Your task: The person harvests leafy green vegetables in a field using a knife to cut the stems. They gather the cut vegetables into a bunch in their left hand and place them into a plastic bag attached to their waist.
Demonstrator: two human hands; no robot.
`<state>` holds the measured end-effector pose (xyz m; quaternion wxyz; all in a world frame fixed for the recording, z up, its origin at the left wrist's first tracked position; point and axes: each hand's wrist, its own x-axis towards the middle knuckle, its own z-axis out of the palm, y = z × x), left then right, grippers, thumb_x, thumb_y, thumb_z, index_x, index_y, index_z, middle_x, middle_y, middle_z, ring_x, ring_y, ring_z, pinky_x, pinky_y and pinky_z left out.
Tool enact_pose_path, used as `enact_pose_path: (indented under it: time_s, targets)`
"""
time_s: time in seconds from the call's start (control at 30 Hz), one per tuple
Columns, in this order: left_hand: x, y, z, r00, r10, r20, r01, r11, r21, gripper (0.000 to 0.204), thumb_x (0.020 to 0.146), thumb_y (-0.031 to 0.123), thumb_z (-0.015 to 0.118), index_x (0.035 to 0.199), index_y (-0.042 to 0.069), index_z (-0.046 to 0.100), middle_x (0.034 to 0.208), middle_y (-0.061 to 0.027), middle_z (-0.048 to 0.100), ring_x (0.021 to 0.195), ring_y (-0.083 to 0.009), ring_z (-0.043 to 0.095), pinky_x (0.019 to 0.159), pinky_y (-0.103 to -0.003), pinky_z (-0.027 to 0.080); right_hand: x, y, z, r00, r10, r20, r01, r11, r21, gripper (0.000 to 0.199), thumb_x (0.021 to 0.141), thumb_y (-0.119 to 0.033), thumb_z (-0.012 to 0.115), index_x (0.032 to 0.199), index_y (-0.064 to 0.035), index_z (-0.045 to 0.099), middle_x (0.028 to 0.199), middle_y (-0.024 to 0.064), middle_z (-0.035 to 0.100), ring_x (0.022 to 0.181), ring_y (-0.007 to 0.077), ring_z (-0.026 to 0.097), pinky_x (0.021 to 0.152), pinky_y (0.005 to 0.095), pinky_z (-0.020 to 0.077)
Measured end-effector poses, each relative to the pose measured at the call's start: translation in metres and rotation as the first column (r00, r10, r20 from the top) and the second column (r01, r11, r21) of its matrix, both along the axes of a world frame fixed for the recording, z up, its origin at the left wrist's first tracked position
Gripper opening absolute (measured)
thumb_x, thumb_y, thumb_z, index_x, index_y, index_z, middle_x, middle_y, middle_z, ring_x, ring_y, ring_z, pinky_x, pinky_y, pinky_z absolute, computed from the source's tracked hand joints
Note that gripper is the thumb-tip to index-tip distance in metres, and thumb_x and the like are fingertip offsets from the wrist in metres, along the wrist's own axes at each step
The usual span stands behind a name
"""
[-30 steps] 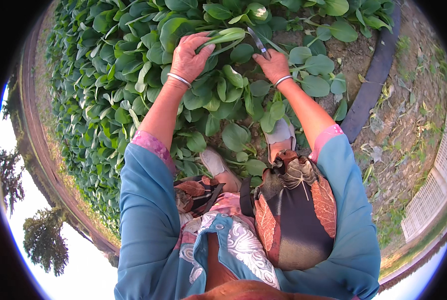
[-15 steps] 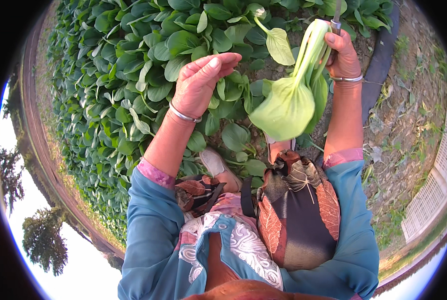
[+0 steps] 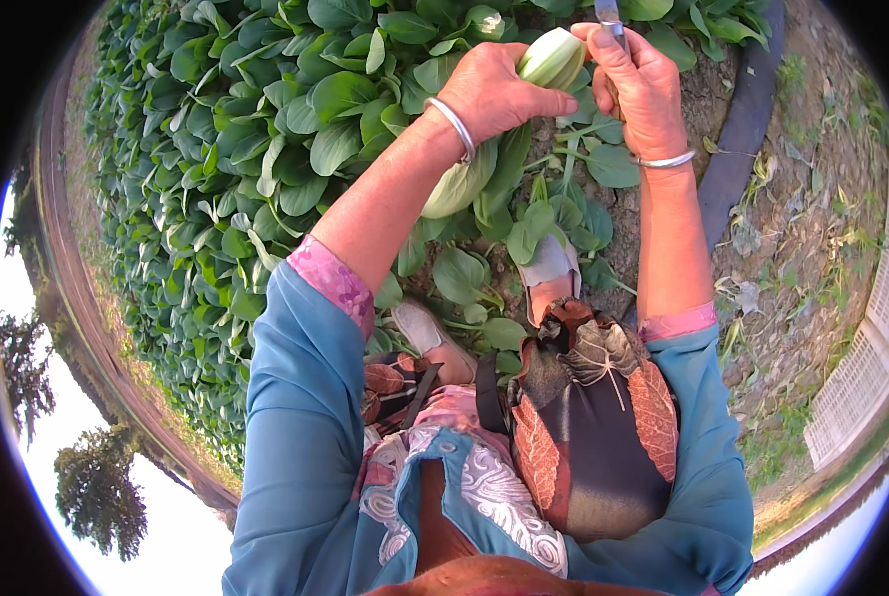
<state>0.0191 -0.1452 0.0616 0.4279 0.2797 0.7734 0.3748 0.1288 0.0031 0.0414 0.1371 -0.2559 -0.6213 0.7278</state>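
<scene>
Near: 2 shoes (image 3: 419, 326) standing in leafy crop (image 3: 206, 179), which is crowding the left side. White crate (image 3: 864, 372) lying along right edge; black strip (image 3: 749, 114) running right of the crop, open littered ground (image 3: 807, 248) spreading beyond it. Farther: left hand (image 3: 499, 94) wrapping around green vegetable (image 3: 550, 64), leaves trailing below wrist, base pointing toward right hand (image 3: 648, 89), which is gripping a knife (image 3: 608, 14), blade pointing far.

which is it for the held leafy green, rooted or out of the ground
Out of the ground: the leafy green is gripped in the left hand, its pale base end exposed.
</scene>
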Motion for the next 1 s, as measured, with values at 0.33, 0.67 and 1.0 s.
enact_pose_path:
  time_s: [0.33,0.67,1.0]
  targets:
    - [-0.076,-0.032,-0.058,0.623,-0.535,-0.571,0.012,0.736,-0.677,0.035,0.078,0.026,0.069,0.11,0.012,0.068,0.13,-0.0058,0.053,0.105,-0.0292,0.064,0.086,-0.042,0.054,-0.018,-0.029,-0.1,0.933,0.09,0.347,-0.219,0.909,0.355,0.042,0.084,-0.041,0.068,0.077,-0.0002,0.06,0.068,0.0145,0.061,0.066,0.0313,0.06,0.064,0.0417,0.0479]
    - [-0.067,-0.066,-0.072,0.627,-0.519,-0.58,-0.011,0.739,-0.674,0.058,0.077,0.031,0.071,0.132,0.018,0.058,0.146,-0.001,0.043,0.114,-0.0281,0.06,0.094,-0.043,0.05,-0.071,-0.063,-0.135,0.79,0.13,0.6,-0.491,0.72,0.491,0.034,0.086,-0.035,0.062,0.095,-0.0027,0.069,0.095,0.0206,0.069,0.094,0.0387,0.065,0.082,0.0469,0.0516]
    - [-0.069,-0.072,-0.075,0.627,-0.498,-0.599,-0.013,0.762,-0.647,0.054,0.079,0.032,0.07,0.13,0.019,0.058,0.144,0.0007,0.046,0.112,-0.0279,0.06,0.094,-0.043,0.047,-0.087,-0.061,-0.126,0.657,0.135,0.742,-0.645,0.61,0.46,0.03,0.088,-0.031,0.06,0.101,-0.0065,0.071,0.109,0.0167,0.069,0.107,0.0344,0.063,0.089,0.0426,0.0501]
